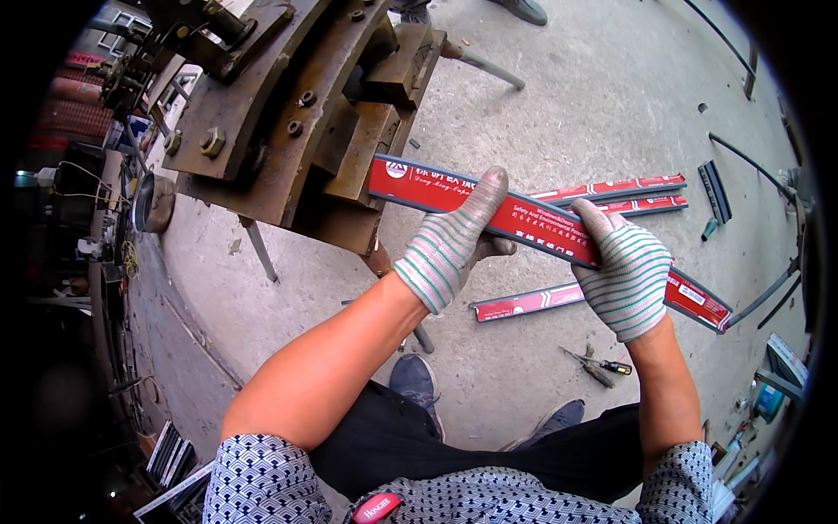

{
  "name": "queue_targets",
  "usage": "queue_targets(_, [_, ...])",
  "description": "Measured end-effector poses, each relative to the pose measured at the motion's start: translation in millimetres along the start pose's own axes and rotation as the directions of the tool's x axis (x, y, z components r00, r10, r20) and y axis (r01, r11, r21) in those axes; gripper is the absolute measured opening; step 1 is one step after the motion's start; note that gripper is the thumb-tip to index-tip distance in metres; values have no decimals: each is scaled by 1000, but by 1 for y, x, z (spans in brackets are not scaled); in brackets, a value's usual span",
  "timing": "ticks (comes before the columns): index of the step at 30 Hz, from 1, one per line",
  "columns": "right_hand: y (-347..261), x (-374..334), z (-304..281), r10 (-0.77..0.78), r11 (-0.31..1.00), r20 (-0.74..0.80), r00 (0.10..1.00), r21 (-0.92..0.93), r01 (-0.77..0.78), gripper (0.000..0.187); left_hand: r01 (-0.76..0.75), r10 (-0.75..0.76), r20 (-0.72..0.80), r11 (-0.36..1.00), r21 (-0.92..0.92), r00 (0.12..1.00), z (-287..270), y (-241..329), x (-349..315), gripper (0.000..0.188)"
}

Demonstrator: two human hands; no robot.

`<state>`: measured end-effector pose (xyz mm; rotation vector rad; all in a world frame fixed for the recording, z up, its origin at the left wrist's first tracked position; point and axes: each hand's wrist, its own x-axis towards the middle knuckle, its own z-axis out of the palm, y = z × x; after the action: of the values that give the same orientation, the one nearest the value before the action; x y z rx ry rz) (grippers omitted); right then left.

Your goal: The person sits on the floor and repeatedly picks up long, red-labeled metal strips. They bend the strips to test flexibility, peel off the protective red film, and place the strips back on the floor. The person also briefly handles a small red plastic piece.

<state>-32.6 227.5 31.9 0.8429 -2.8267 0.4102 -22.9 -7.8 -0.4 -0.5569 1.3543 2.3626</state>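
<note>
A long metal profile with a red printed film [550, 225] on its face lies across both my hands. My left hand [449, 249], in a white glove with green stripes, is closed around it, thumb on top. In a matching glove, my right hand [627, 275] grips it farther right, thumb pressed on the red face. The profile's left end reaches the open edge of a rusty steel machine [349, 166]; whether they touch I cannot tell. A red length [694, 299] shows beyond my right hand and looks like the same profile, though the hand hides the join.
More red-faced profiles [642, 204] lie on the concrete floor behind my right hand, and another [524, 303] lies below the held one. Screwdrivers [615, 367] rest near my right foot. A short dark piece [714, 192] lies at right. Another person's shoe [524, 10] shows at the top.
</note>
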Motion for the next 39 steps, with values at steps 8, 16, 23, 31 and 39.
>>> queue_targets(8, [-2, 1, -1, 9, 1000, 9, 1000, 0, -9, 67, -8, 7, -19, 998, -58, 1000, -1, -1, 2, 40])
queue_targets(16, [0, 0, 0, 11, 1000, 2, 1000, 0, -11, 59, -3, 3, 4, 999, -34, 1000, 3, 2, -1, 41])
queue_targets(23, [-1, 1, -2, 15, 1000, 14, 1000, 10, -15, 64, -12, 12, 37, 1000, 3, 999, 1, 2, -1, 43])
queue_targets(31, [0, 0, -1, -3, 1000, 3, 1000, 10, 3, 66, -10, 10, 13, 1000, -25, 1000, 2, 0, 0, 41])
queue_targets(39, [-1, 0, -1, -2, 1000, 20, 1000, 9, 1, 69, -27, 27, 10, 999, -39, 1000, 1, -1, 0, 39])
